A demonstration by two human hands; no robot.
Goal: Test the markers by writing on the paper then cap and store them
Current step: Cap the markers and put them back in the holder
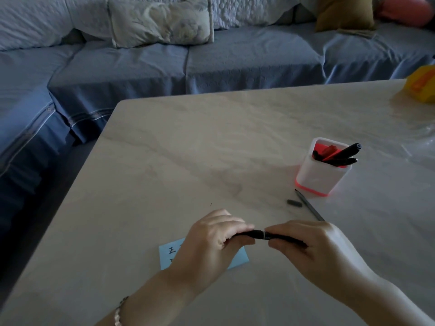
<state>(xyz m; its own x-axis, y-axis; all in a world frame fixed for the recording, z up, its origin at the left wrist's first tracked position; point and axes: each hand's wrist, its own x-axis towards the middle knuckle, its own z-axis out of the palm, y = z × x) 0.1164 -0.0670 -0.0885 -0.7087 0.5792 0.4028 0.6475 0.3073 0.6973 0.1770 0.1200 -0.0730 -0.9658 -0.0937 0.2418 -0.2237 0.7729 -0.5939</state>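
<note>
Near the worktop's point(188, 149) front edge, the left hand point(211, 238) is gripping the cap end of a black marker point(259, 234) while the right hand point(313, 245) is clamping its barrel, holding it level so cap and body are aligning (probably capping; uncapping cannot be excluded). The blue paper point(167, 255) is lying directly beneath, ready for testing. The holder point(317, 177) is standing toward the right edge for storage, a loose cap point(294, 203) and an uncapped pen point(309, 205) lying beside it.
</note>
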